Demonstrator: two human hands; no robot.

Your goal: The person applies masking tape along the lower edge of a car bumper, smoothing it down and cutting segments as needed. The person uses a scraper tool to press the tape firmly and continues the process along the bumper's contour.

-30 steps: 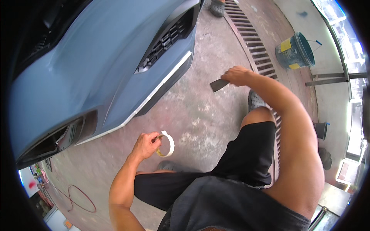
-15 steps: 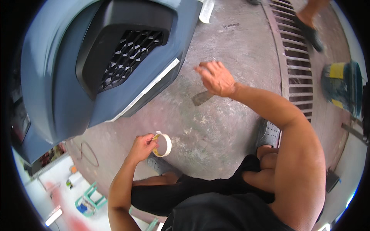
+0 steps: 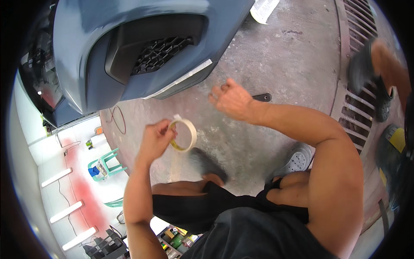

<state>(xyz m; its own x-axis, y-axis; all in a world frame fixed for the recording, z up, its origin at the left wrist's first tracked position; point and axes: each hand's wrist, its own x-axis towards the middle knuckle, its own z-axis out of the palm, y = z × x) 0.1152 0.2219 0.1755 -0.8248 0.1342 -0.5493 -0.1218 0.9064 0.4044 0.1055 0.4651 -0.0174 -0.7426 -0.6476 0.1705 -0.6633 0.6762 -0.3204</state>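
Observation:
My left hand (image 3: 156, 139) pinches a roll of masking tape (image 3: 192, 134) by its near side. A short free end of tape stands up at the top of the roll. My right hand (image 3: 233, 101) hovers over the floor with its fingers loosely bent and apart, and I see nothing in them. Just beyond its wrist shows a dark handle with a hole (image 3: 262, 97), lying on the concrete. Ahead on the left is a grey-blue car bumper (image 3: 172, 93) with a black mesh grille (image 3: 164, 54). A pale tape strip (image 3: 183, 78) runs along its lower edge.
A floor drain grate (image 3: 355, 116) runs down the right, where another person's foot in a dark clog (image 3: 361, 69) steps. A dark bucket (image 3: 390, 159) stands at the right edge. Green plastic stools (image 3: 113, 166) and a thin hose (image 3: 122, 123) are at the left.
My view has turned, and the bumper sits higher in it. My right hand has come nearer the left. The other person has stepped closer on the right.

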